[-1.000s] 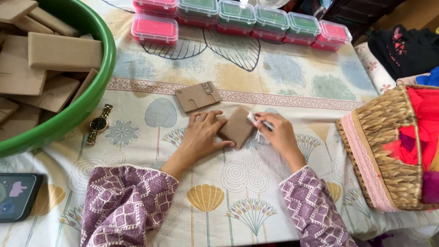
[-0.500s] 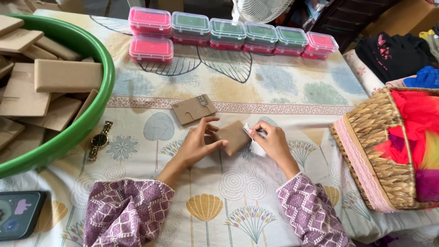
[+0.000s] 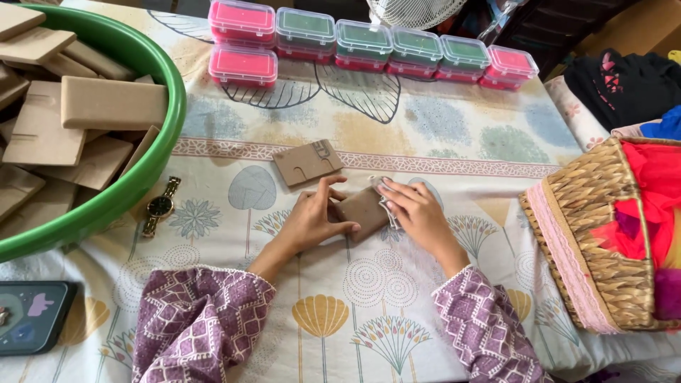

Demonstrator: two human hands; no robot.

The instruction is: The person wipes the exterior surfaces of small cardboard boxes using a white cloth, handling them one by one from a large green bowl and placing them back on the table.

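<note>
Covering table, leaf-print cloth (image 3: 425, 120), green tub (image 3: 152, 170)

Obstacles: green plastic basin (image 3: 152, 170) left, woven wicker basket (image 3: 596, 234) right, flat brown cardboard piece (image 3: 308, 162) ahead; patterned tablecloth (image 3: 440, 128) between is open.

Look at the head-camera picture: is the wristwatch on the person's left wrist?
No: the wristwatch lies flat on the tablecloth beside the green tub, apart from the left hand.

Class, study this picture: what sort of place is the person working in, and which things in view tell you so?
Probably a home craft or packing table: a green tub heaped with cardboard pieces, a row of small lidded plastic boxes, and a wicker basket of bright cloth on a printed tablecloth.
</note>
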